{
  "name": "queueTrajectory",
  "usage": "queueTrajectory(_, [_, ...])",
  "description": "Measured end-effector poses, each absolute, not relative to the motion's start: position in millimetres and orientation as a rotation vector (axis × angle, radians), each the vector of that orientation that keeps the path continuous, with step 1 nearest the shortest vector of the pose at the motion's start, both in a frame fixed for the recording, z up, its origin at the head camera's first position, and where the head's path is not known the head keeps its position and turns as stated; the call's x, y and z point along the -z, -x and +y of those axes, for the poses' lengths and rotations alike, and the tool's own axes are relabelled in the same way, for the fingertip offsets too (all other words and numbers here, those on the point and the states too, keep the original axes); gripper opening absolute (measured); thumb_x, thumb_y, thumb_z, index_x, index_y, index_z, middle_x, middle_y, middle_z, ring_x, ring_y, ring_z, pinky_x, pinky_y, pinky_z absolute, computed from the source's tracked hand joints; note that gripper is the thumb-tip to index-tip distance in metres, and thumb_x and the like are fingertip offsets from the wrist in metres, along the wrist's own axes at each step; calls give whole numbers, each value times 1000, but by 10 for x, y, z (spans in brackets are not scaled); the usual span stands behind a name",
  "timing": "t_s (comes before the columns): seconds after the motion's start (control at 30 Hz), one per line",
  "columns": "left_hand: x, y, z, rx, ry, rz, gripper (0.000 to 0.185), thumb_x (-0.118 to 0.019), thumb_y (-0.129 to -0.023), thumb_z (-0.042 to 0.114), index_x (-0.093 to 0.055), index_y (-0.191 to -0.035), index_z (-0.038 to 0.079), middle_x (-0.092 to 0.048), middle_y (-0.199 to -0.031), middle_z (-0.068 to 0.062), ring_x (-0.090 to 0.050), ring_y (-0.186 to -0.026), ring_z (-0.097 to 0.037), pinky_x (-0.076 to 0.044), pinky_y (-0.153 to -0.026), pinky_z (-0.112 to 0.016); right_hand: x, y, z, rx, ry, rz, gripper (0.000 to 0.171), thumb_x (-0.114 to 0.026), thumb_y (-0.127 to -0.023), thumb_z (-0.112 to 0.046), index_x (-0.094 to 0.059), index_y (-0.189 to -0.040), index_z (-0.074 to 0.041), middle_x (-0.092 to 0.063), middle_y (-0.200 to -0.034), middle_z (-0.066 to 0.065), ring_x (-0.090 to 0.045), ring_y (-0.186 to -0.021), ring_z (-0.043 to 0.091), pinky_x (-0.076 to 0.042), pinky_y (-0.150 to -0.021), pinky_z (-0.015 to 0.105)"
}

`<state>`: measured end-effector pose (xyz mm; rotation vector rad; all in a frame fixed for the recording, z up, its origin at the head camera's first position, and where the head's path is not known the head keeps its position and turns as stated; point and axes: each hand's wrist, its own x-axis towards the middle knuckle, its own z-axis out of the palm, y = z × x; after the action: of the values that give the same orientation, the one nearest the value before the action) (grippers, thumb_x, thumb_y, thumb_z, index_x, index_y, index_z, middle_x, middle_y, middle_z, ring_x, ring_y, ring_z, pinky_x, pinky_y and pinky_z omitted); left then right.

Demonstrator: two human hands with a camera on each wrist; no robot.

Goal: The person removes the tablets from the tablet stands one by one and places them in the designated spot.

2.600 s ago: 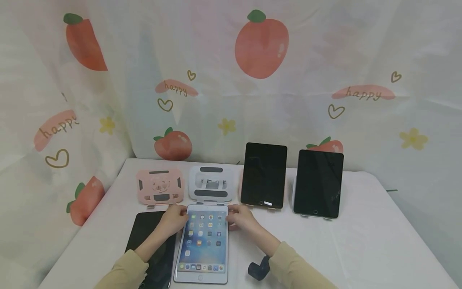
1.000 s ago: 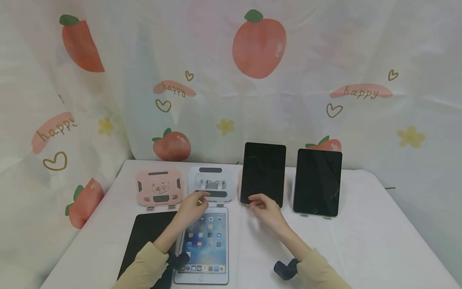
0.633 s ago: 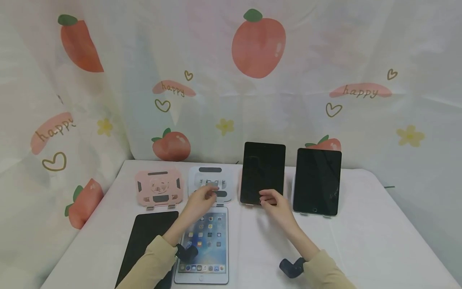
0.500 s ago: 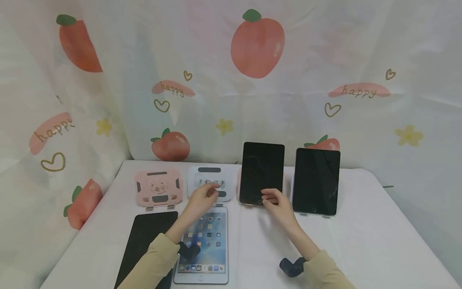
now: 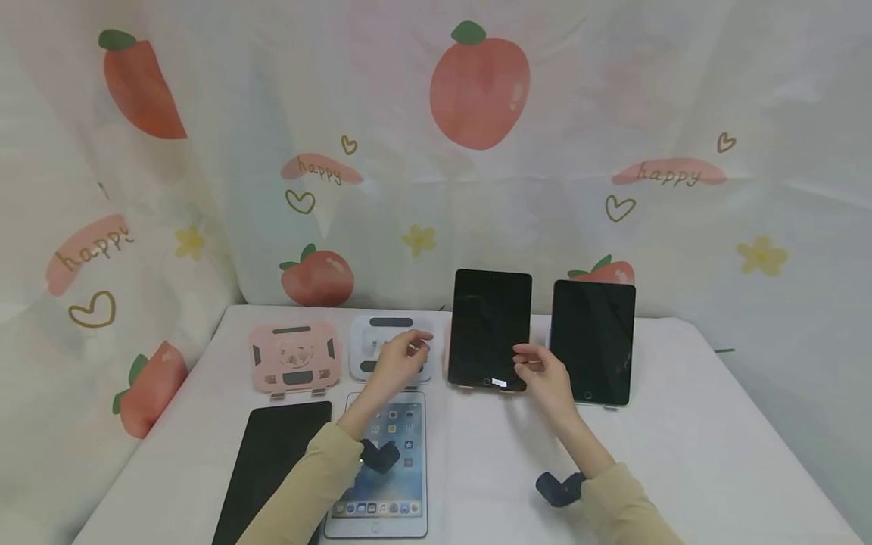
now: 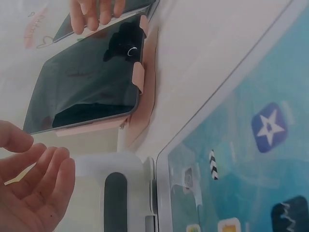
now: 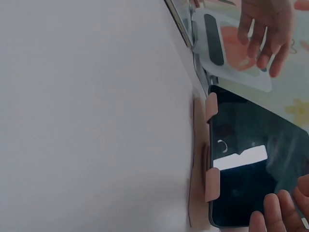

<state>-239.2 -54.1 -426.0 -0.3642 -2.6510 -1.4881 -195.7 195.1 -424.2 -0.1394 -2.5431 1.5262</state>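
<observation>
Two dark tablets already propped upright on stands at the back, one on a pink stand and one further right; two stands not yet loaded, pink and white. Lit tablet and a dark tablet lying flat at the near edge of the table (so roughly halfway, judging by the layout). Left hand over the white stand, fingers loose, gripping nothing; right hand at the lower edge of the propped middle tablet, fingers relaxed, holding nothing.
</observation>
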Motion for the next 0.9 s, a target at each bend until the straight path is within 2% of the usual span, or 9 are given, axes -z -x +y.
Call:
queueTrajectory(0.17, [4226, 2461, -467, 1530, 351, -2627, 25, -56, -92, 11, -66, -114, 9, -66, -98, -9, -59, -80, -15, -49, -61, -21, 4175, 2020, 2067, -1500, 170, -2524, 32, -54, -92, -2, -57, -124, -4, -63, -117, 18, -58, -100, 20, -43, -75, 9])
queueTrajectory(0.33, [4172, 2493, -410, 1610, 313, -2608, 23, -57, -93, 12, -66, -114, 7, -66, -98, -10, -62, -78, -14, -51, -62, -22, 4100, 2066, 2152, -1484, 197, -2497, 31, -56, -93, -4, -57, -124, -4, -63, -117, 17, -56, -91, 9, -42, -72, 9])
queueTrajectory(0.43, [4142, 2509, -378, 1652, 330, -2572, 24, -56, -93, 9, -65, -114, 4, -66, -98, -15, -65, -79, -20, -54, -63, -24, 4082, 2105, 2195, -1485, 197, -2480, 31, -57, -93, -5, -57, -124, -4, -62, -117, 17, -53, -88, 4, -42, -72, 8])
queueTrajectory(0.6, [4102, 2572, -304, 1678, 333, -2549, 23, -56, -94, 8, -64, -114, 2, -66, -98, -17, -67, -86, -33, -56, -67, -24, 4046, 2177, 2241, -1471, 148, -2440, 32, -54, -92, -4, -57, -123, -3, -63, -115, 18, -54, -88, 5, -43, -72, 7])
queueTrajectory(0.77, [4047, 2664, -219, 1664, 337, -2526, 24, -56, -94, 10, -65, -114, 1, -67, -97, -16, -68, -87, -34, -56, -66, -24, 3980, 2256, 2254, -1450, 122, -2371, 31, -55, -89, -3, -57, -120, -1, -63, -107, 15, -53, -85, 7, -43, -68, 9])
queueTrajectory(0.9, [3997, 2748, -185, 1663, 337, -2488, 24, -56, -94, 8, -65, -113, -1, -67, -98, -18, -68, -86, -34, -56, -66, -25, 3926, 2345, 2248, -1450, 152, -2409, 33, -54, -91, -4, -56, -124, -2, -62, -115, 18, -53, -89, 10, -42, -69, 8])
